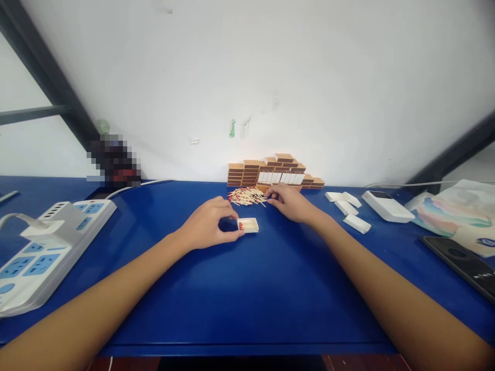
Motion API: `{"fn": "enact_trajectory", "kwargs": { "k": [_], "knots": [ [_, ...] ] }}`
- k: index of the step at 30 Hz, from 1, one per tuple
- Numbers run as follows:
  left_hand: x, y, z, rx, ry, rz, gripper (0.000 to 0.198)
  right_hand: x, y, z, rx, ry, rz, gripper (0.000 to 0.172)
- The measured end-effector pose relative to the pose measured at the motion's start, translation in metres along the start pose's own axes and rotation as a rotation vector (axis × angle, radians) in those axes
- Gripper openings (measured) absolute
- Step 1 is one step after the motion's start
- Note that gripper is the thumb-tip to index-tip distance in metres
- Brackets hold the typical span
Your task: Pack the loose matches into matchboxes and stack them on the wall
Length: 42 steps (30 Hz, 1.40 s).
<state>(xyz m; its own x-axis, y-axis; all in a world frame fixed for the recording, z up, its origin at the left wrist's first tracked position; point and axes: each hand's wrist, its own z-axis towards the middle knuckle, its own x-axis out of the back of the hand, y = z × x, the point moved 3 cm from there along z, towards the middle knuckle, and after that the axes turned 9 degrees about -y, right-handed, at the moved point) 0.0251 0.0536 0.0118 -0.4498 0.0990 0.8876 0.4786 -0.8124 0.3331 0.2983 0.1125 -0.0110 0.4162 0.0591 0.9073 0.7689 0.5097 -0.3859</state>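
A small white matchbox tray with a few red-tipped matches in it lies on the blue table. My left hand pinches the tray's left end between thumb and fingers. Behind it lies a loose pile of matches. My right hand rests at the right edge of that pile, its fingers closed on matches there. A stack of brown matchboxes stands against the white wall behind the pile.
Several white matchbox sleeves lie to the right, then a white power bank, a patterned bag and a dark phone. A white-and-blue power strip with a plugged charger sits at the left. A dark bottle stands by the wall.
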Motion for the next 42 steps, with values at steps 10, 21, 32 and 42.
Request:
{"fn": "enact_trajectory", "kwargs": {
  "k": [10, 21, 32, 42],
  "knots": [
    [-0.005, 0.001, 0.000, 0.005, -0.023, 0.017, 0.024, -0.004, 0.001, 0.008, -0.002, -0.083, -0.046, 0.016],
    [-0.008, 0.005, -0.001, 0.024, -0.030, -0.006, 0.023, -0.008, -0.008, 0.003, -0.013, -0.121, -0.126, 0.013],
    [-0.010, 0.003, -0.001, 0.027, -0.036, 0.013, 0.025, -0.009, -0.029, 0.005, -0.023, -0.128, -0.129, 0.014],
    [-0.007, 0.002, -0.002, 0.026, -0.031, 0.030, 0.025, -0.003, -0.028, -0.006, -0.117, -0.215, -0.273, 0.018]
  ]
}}
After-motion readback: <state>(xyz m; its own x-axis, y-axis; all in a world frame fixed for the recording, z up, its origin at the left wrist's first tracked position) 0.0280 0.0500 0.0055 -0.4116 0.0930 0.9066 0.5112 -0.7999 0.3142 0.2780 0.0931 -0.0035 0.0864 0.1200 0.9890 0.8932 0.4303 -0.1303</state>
